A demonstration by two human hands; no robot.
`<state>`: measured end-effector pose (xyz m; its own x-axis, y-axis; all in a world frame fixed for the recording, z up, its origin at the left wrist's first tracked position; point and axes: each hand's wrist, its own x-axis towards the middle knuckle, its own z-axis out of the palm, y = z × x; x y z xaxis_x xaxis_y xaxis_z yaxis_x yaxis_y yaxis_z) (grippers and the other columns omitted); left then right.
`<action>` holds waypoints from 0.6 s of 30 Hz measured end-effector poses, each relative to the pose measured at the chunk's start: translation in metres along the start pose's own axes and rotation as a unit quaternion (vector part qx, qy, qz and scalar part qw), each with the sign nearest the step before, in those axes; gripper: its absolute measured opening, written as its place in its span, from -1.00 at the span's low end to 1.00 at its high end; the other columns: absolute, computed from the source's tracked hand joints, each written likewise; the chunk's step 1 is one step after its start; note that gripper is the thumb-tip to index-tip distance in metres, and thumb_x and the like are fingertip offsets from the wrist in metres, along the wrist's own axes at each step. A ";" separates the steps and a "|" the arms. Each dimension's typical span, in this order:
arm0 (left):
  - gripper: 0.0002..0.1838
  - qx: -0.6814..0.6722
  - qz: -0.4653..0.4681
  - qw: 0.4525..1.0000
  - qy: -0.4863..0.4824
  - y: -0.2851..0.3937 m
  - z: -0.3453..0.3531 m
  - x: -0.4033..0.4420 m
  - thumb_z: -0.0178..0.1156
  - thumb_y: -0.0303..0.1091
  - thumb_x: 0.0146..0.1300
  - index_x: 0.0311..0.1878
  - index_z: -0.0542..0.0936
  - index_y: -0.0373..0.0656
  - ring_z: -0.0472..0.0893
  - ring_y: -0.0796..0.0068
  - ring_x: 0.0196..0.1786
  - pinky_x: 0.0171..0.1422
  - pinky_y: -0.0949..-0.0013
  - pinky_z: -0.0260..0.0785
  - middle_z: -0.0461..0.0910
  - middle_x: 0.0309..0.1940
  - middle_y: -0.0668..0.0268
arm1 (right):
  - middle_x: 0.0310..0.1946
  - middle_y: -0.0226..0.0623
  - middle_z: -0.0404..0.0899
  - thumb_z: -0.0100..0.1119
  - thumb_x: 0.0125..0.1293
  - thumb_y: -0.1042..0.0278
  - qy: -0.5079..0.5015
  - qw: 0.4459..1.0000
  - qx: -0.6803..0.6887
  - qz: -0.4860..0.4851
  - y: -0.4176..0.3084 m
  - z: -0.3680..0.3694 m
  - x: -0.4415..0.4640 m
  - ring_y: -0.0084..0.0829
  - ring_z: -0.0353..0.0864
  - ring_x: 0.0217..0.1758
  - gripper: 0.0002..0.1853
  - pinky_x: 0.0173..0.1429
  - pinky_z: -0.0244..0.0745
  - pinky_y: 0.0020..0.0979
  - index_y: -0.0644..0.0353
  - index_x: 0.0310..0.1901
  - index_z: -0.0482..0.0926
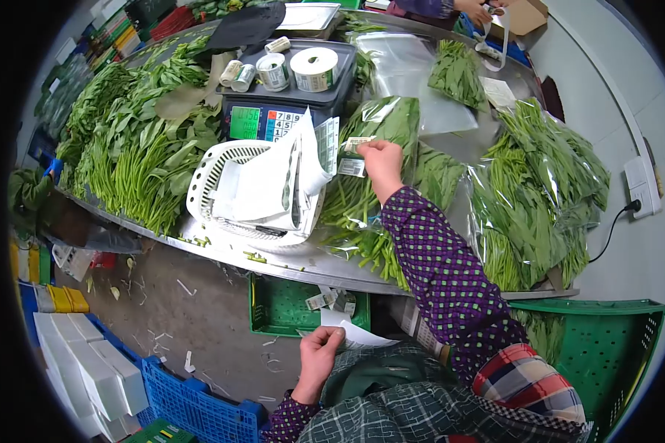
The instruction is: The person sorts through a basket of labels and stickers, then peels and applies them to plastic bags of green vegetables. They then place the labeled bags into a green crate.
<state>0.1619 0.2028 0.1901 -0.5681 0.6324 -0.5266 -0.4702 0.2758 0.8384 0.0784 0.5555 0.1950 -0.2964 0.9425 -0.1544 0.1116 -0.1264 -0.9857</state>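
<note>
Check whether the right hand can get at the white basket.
Probably yes: the right hand is at the bagged greens beside the white basket; only papers jutting over that side seem in the way.

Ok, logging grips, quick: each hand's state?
Left hand: closed, holding white paper sheet.
Right hand: closed at small white printed label; grip unclear.
</note>
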 end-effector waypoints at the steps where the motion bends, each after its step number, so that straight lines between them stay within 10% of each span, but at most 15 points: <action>1: -0.85 0.000 0.000 1.000 0.001 -0.002 0.000 -0.001 0.20 -0.41 0.22 -0.29 0.61 -0.33 0.44 0.74 -0.38 -0.26 0.60 0.30 0.57 -0.45 0.46 | -0.56 -0.21 0.60 0.24 -0.03 0.37 0.029 0.995 -0.098 -0.018 0.005 0.004 0.001 -0.31 0.59 -0.48 -0.86 -0.32 0.45 -0.33 0.26 -0.45 0.66; 6: -0.85 0.022 0.007 0.999 0.029 0.009 -0.005 -0.013 0.21 -0.41 0.22 -0.30 0.61 -0.33 0.44 0.74 -0.37 -0.25 0.60 0.29 0.57 -0.45 0.46 | -0.46 -0.13 0.62 0.28 -0.05 0.26 0.099 0.906 -0.401 -0.092 0.014 0.000 0.011 -0.16 0.64 -0.33 -0.79 -0.20 0.49 -0.18 0.20 -0.41 0.60; 11: -0.87 0.011 0.034 0.997 0.061 0.008 -0.022 -0.028 0.19 -0.44 0.22 -0.31 0.61 -0.34 0.44 0.74 -0.39 -0.27 0.62 0.28 0.56 -0.47 0.45 | -0.12 0.02 0.46 0.35 -0.03 -0.05 0.159 0.876 -0.440 -0.114 -0.014 -0.050 -0.005 -0.02 0.55 -0.11 -0.25 -0.02 0.44 -0.11 0.18 0.10 0.23; 14: -0.87 0.029 0.024 0.998 0.059 0.006 -0.029 -0.032 0.19 -0.44 0.22 -0.32 0.61 -0.34 0.45 0.73 -0.40 -0.27 0.62 0.27 0.56 -0.48 0.43 | -0.16 0.02 0.51 0.37 -0.08 -0.10 0.278 0.872 -0.403 0.012 0.014 -0.054 0.007 -0.06 0.57 -0.11 -0.28 0.01 0.43 -0.10 0.27 -0.01 0.37; 16: -0.88 0.060 0.023 0.998 0.029 0.010 -0.026 -0.033 0.20 -0.46 0.19 -0.35 0.61 -0.35 0.44 0.71 -0.41 -0.26 0.60 0.27 0.55 -0.50 0.42 | -0.48 0.06 0.59 0.41 -0.14 0.13 0.144 0.968 -0.203 0.044 0.018 -0.060 0.021 -0.13 0.63 -0.30 -0.57 -0.16 0.48 -0.18 0.43 -0.47 0.58; 18: -0.90 0.081 0.058 0.994 0.048 0.012 -0.020 -0.033 0.20 -0.48 0.16 -0.39 0.60 -0.35 0.44 0.68 -0.43 -0.26 0.57 0.27 0.55 -0.51 0.42 | -0.50 0.04 0.58 0.22 -0.08 0.42 0.131 0.980 -0.135 0.064 0.040 -0.041 0.055 -0.12 0.61 -0.36 -0.82 -0.24 0.47 -0.19 0.39 -0.50 0.53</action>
<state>0.1613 0.1713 0.2147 -0.6777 0.5966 -0.4300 -0.2876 0.3231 0.9016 0.1053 0.6148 0.1496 -0.0149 0.9759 -0.2177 0.3884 -0.1950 -0.9006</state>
